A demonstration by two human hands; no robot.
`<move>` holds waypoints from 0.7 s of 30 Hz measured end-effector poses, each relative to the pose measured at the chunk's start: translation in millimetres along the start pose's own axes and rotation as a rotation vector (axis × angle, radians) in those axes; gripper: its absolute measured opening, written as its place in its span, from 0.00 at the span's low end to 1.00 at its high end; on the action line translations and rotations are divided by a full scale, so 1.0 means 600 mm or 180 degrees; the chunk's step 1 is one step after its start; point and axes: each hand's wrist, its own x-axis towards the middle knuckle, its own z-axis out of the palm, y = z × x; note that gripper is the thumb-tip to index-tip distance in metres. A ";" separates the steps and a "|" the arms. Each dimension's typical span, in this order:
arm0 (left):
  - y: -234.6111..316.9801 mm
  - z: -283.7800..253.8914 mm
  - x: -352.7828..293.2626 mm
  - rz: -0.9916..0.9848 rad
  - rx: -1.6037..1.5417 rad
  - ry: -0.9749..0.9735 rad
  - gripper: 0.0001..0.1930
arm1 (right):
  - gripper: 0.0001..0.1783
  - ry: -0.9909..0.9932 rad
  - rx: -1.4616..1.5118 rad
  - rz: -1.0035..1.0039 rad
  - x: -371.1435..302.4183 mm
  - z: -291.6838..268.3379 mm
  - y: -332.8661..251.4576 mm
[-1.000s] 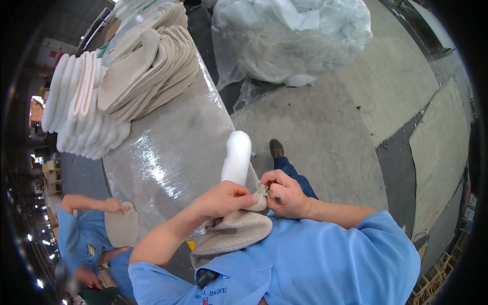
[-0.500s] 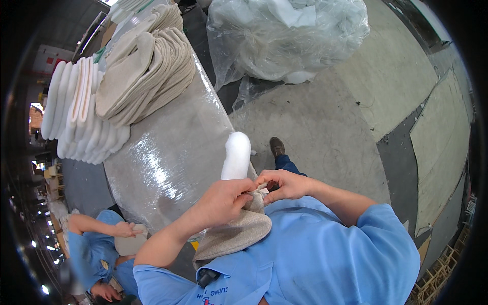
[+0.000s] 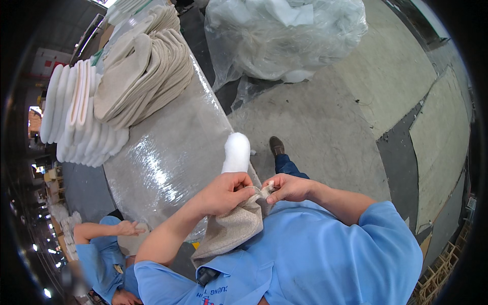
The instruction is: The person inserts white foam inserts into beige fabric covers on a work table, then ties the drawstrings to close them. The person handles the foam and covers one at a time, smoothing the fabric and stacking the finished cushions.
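Observation:
A beige fabric cover (image 3: pixel 229 233) hangs against my shirt front, its gathered edge pinched between both hands. My left hand (image 3: pixel 227 193) is closed on this edge, thumb against fingers. Close beside it on the right, my right hand (image 3: pixel 287 188) pinches another bit of the same edge. A rounded white padding piece (image 3: pixel 237 151) sticks out beyond my left hand, over the table's edge. Its near end is hidden by the hand, so I cannot tell whether it reaches into the cover.
Piles of beige covers (image 3: pixel 127 84) and folded white pads (image 3: pixel 84 112) lie on the plastic-wrapped table (image 3: pixel 168 147). A clear bag of white stuffing (image 3: pixel 284 40) rests on the floor beyond. At lower left a co-worker (image 3: pixel 104 254) in blue handles a beige piece.
Both hands have shifted slightly along the cover's edge, and more of the edge shows bunched between them. The cover's lower part has swung a little left. The co-worker's hand has moved.

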 end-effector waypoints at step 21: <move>0.005 0.019 -0.006 0.1440 0.3402 0.1227 0.07 | 0.11 0.1200 -0.2859 -0.0957 -0.001 0.063 -0.029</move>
